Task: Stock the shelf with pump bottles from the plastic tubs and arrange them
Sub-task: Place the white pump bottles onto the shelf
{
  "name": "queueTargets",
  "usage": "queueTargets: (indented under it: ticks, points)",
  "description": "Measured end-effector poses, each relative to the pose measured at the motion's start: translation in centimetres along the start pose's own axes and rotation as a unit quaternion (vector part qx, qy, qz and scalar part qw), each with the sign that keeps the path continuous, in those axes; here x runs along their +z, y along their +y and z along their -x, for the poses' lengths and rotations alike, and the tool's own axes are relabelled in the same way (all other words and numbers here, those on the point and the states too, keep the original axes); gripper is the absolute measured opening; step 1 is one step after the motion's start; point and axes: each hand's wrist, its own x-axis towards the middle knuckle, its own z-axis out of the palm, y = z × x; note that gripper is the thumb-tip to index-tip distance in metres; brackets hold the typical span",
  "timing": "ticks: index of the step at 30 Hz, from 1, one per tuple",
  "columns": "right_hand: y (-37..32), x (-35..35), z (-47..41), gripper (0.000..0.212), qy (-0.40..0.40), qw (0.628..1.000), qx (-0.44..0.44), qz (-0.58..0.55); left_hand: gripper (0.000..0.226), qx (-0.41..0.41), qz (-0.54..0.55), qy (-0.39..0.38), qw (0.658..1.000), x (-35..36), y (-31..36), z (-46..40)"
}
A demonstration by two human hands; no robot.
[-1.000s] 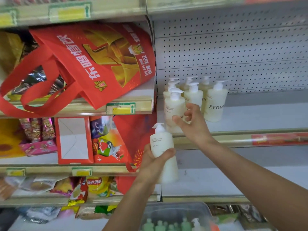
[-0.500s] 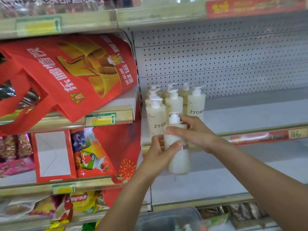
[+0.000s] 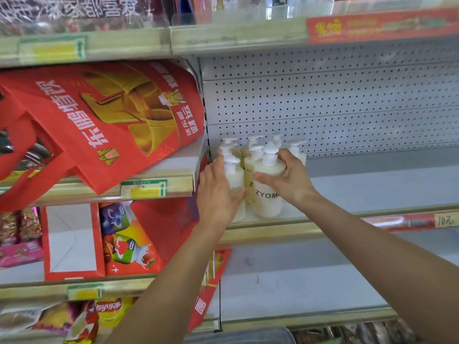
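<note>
Several cream pump bottles (image 3: 250, 155) with white pumps stand clustered at the left end of the white shelf (image 3: 372, 192). My right hand (image 3: 290, 182) grips the front bottle (image 3: 267, 197), labelled ZYOM, which stands upright on the shelf near the front edge; the thumb crosses its front and the fingers reach behind it. My left hand (image 3: 217, 192) lies with straight fingers against the left side of the front-left bottle (image 3: 236, 180), its thumb touching that bottle's front.
A red shopping bag (image 3: 111, 120) leans on the neighbouring shelf to the left, close to my left hand. Red cartons (image 3: 129, 242) and snack bags (image 3: 106, 314) fill the lower left shelves. A plastic tub (image 3: 238, 336) shows at the bottom edge. A perforated back panel (image 3: 347, 103) rises behind the bottles.
The bottle that both hands held below the shelf edge now stands on the shelf in front of the cluster. My left hand has let go of it and moved to the front-left bottle.
</note>
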Motion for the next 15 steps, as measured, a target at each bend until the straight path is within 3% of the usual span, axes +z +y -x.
queueTargets:
  ticks: [11, 15]
  points:
    - [1.0, -0.3, -1.1, 0.054, -0.027, 0.999, 0.027, 0.035, 0.101, -0.016, 0.060, -0.013, 0.998, 0.5, -1.0, -0.7]
    - [1.1, 0.0, -1.1, 0.062, -0.028, 0.997, 0.036, 0.057, 0.098, -0.010, 0.058, -0.011, 0.998, 0.5, -1.0, -0.5]
